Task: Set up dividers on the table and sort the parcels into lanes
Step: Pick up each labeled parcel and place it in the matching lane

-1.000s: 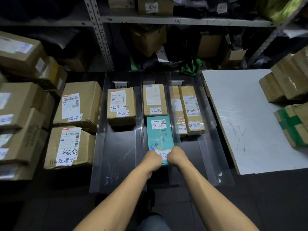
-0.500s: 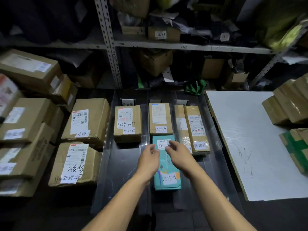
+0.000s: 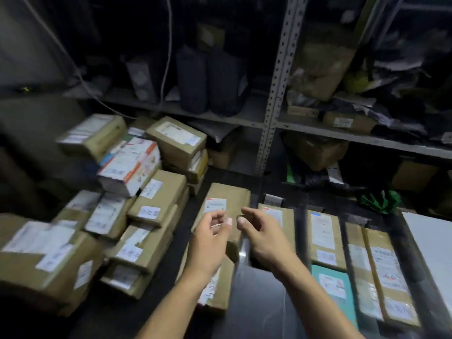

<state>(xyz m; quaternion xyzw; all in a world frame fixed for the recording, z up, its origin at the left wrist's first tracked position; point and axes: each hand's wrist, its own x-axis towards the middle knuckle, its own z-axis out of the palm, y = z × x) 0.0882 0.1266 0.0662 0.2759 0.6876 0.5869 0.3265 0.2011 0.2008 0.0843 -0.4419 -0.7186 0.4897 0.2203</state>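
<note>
now both hands, left (image 3: 210,243) and right (image 3: 264,238), have left the teal parcel (image 3: 335,289), hovering loosely curled, empty.

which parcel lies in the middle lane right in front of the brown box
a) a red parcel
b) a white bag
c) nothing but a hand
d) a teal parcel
d: the teal parcel lies in the same lane as the brown box, just nearer the camera; both hands hover over the boxes to the left and hold nothing.
</note>
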